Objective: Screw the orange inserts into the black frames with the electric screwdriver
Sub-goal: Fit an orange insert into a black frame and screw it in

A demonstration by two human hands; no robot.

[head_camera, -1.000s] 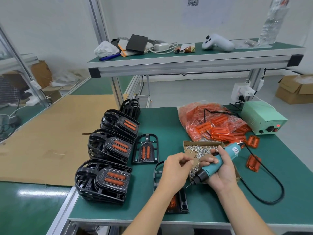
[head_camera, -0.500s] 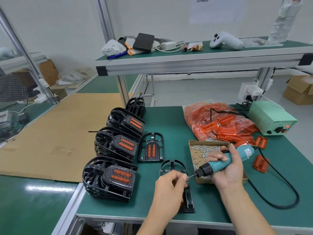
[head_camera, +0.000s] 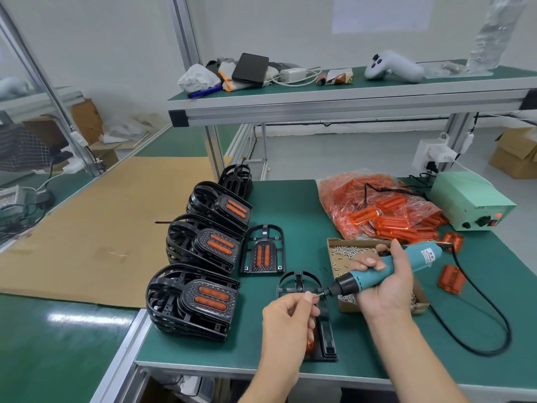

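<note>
Three stacks of finished frames (head_camera: 200, 274) w/ orange inserts at table's left, one more done frame (head_camera: 263, 251) flat beside; current frame (head_camera: 311, 315) at front edge, unscrewed by the look; left hand (head_camera: 286, 321) pinches a screw at the bit; right hand (head_camera: 383, 282) grips electric screwdriver (head_camera: 386, 269); bag of inserts (head_camera: 377, 210) far from used up.

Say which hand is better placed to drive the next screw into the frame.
Right. The right hand grips the electric screwdriver, tip pointing at the black frame; the left hand only pinches something small at the tip.
</note>
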